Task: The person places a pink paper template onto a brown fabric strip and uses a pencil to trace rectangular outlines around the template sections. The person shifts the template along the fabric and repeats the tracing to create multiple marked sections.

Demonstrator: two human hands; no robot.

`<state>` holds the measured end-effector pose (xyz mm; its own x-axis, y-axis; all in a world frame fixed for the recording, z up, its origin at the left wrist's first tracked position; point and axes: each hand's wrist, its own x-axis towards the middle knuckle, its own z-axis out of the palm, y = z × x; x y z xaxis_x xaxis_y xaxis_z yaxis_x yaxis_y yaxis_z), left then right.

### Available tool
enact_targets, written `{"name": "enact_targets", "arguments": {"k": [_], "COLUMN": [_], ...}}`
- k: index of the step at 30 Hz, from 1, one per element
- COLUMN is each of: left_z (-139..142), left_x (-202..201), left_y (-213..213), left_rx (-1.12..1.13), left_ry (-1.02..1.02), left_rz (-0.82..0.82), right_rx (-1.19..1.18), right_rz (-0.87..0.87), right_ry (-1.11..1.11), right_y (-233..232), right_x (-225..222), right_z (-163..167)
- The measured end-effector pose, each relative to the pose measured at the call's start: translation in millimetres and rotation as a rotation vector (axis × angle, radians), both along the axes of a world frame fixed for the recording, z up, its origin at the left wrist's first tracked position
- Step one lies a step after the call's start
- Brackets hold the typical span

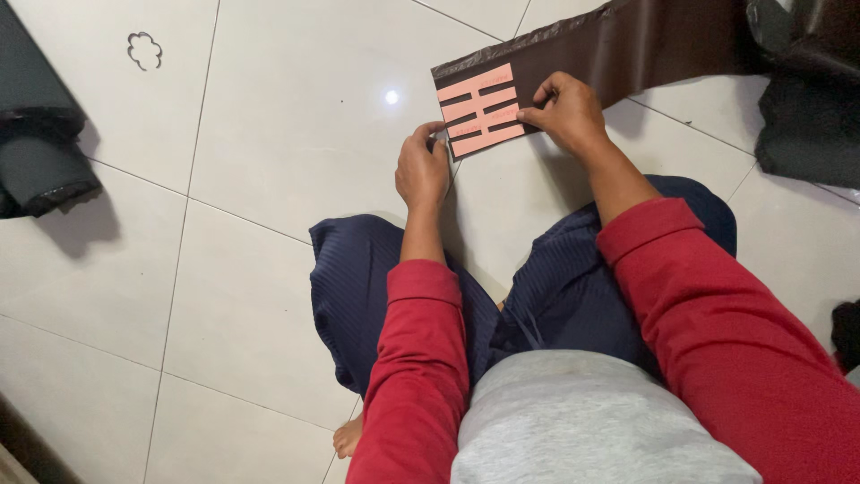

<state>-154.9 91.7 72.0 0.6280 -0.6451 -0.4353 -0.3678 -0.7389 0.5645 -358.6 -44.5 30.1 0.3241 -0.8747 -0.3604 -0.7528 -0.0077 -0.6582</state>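
Observation:
A long dark brown plastic strip (627, 45) lies on the white tiled floor (269, 179) in front of me. On its near end sit several pink rectangular labels (479, 109), stacked in rows. My left hand (423, 166) presses its fingertips on the strip's lower left corner beside the labels. My right hand (563, 112) pinches the right edge of the pink labels against the strip. I sit cross-legged in dark blue trousers and red sleeves.
A dark fabric roll (36, 134) lies at the left edge. A black plastic bag (806, 99) is heaped at the upper right. A small flower-shaped mark (144, 49) shows on a tile at top left. My bare foot (348, 437) rests below.

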Motion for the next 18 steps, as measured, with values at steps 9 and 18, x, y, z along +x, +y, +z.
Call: {"name": "enact_targets", "arguments": {"k": [9,18], "left_z": [1.2,-2.4], "left_x": [0.2,-3.5], "left_y": [0.8,2.7], "left_rx": [0.000,-0.032], "left_ry": [0.013,-0.045], "left_rz": [0.001,-0.003], "right_rx": [0.006,-0.012], "right_rz": [-0.012,-0.009], "right_ry": [0.023,0.024], "right_y": [0.1,1.8], "right_x": [2.8,2.7], "right_z": [1.6,2.3]}}
